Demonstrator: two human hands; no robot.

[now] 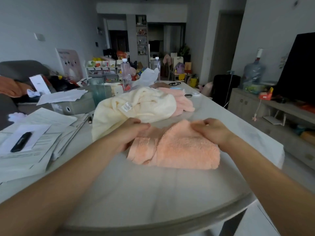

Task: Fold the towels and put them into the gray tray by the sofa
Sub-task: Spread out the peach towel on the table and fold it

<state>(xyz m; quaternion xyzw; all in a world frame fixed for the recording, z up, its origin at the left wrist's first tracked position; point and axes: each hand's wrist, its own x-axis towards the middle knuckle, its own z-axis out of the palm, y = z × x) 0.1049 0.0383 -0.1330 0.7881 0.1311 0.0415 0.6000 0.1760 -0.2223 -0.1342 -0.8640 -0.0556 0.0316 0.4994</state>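
**Loose fold at risk on a crowded table**

Bare forearms reached over the table (136, 184) to the peach towel (179, 147), which lay partly folded at its middle. Left hand (134, 132) pinched the towel's far left corner; right hand (213, 130) curled onto the far edge, though whether it truly clamped cloth I could not tell. Its left end bunched unevenly, so the fold could have slumped open when lifted. A cream towel (136, 106) touching it behind could have snagged. No gray tray clearly showed.
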